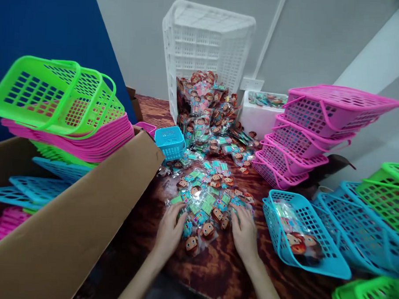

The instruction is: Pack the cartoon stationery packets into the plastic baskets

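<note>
Small clear plastic packets (207, 203) with printed cartoon figures lie in a loose heap on the brown wood-grain table (210, 275). Against the heap's left side rests my left hand (170, 227), thumb apart from the fingers, touching the outer packets. On the opposite side my right hand (244, 231) is spread in the same way at the heap's edge. Neither hand grips a packet that I can see; some fingertips are hidden among the packets. Right of my right hand stands a blue basket (321, 236) with several packets inside.
A cardboard box (84, 219) holding stacked baskets, topped by a green basket (53, 92), stands at the left. Behind, more packets spill from a tipped white crate (197, 39). Pink baskets (302, 140) are piled at the right, near a white foam box (258, 117). A small blue basket (169, 144) sits mid-left.
</note>
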{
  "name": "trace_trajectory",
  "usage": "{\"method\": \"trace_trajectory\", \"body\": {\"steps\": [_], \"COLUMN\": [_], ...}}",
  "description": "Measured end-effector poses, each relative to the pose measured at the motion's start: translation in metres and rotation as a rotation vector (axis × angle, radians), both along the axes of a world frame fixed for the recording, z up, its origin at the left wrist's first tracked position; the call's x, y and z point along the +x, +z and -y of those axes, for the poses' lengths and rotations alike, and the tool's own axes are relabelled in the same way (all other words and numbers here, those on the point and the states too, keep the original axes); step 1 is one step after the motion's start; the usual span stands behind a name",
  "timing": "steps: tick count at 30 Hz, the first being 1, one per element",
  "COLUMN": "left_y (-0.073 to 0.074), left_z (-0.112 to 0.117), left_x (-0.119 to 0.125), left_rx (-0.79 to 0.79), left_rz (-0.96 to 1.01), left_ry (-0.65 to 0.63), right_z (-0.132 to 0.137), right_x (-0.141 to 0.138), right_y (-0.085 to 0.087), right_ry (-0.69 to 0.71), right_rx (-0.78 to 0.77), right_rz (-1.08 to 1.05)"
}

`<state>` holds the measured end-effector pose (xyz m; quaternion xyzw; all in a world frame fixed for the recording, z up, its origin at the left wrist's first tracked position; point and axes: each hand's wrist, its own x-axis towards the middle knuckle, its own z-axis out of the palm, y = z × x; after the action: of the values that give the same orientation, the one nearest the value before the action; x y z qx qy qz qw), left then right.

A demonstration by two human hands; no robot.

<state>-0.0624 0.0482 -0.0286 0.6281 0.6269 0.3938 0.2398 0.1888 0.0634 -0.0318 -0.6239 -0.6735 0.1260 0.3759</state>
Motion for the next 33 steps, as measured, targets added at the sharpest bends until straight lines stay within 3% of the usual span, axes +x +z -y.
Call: {"method": "trace_trajectory", "body": {"steps": [4,6,10,13,16,20,26,33], "left_y": [0.006,0.004,-0.004,-0.006,-0.001,0.015,0.034,0.036], "left_z": [0.013,0.020,0.032,0.030,0.015,-0.011,-0.013,-0.022], "left_x": [-0.006,-0.004,-0.008,-0.018,-0.026,-0.029,-0.020,-0.009], "left_rx": [-0.021,-0.010,0.033,0.000,-0.046,-0.111,-0.115,-0.077], "left_rz": [-0.039,-0.082,-0.374,-0.510,-0.613,-0.754,-0.892,-1.003], "left_ry": [-0.070,-0.129,-0.229,-0.203,-0.198,-0.317,-0.407,-0.518], "right_z": [0.026,0.027,-0.001,-0.039,-0.070,-0.088,-0.080,-0.062], "right_x": [0.008,0.011,0.003,-0.017,-0.032,-0.032,-0.018,-0.018], "right_y": [0.005,0.014,0.039,0.046,0.041,0.035,0.025,0.022], "right_ry": [-0.162,-0.185,-0.153,-0.169,-0.177,-0.119,-0.095,-0.031], "right_rx": [-0.031,-0.132,-0.587,-0.686,-0.692,-0.630,-0.620,-0.529], "right_rz": [0.031,0.076,0.323,0.395,0.408,0.407,0.407,0.386]}}
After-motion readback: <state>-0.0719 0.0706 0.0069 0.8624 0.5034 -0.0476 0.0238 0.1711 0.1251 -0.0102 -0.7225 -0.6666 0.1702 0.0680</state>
